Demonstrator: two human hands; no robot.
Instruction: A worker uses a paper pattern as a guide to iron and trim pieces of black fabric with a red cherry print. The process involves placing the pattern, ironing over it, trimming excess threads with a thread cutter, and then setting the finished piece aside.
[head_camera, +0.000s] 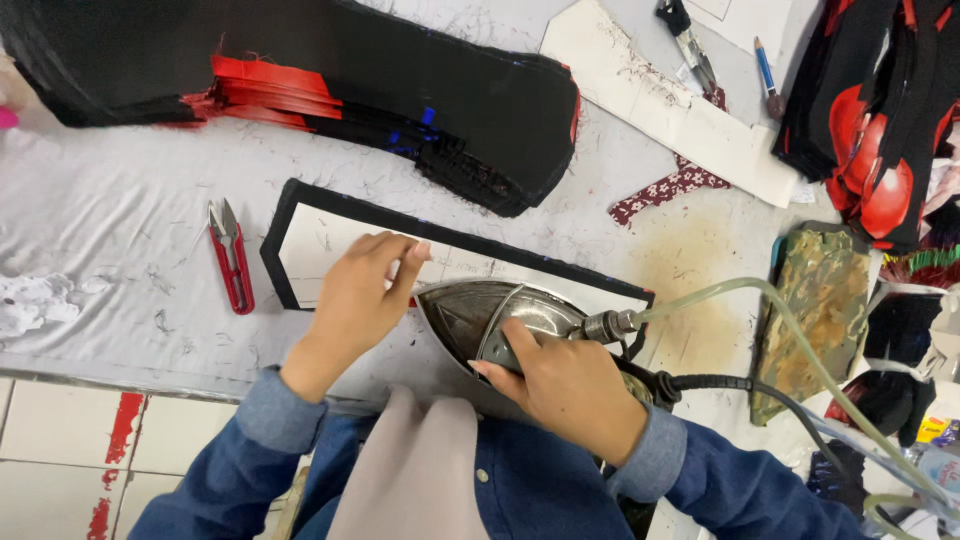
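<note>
My right hand (565, 385) grips the handle of a metal steam iron (490, 315), whose tip points left over a black fabric piece (283, 215) with a white card pattern (330, 245) laid on it. My left hand (360, 300) presses flat on the pattern and fabric just left of the iron's tip, fingers together. A clear hose (790, 320) and a black cord (715, 382) run from the iron's rear toward the right.
Red thread snips (231, 258) lie left of the fabric. A stack of black and red cut fabric (350, 80) lies at the back. A scorched iron rest pad (820, 300) sits right. White card (680, 110), pens and red-black fabric (880, 110) are at the back right.
</note>
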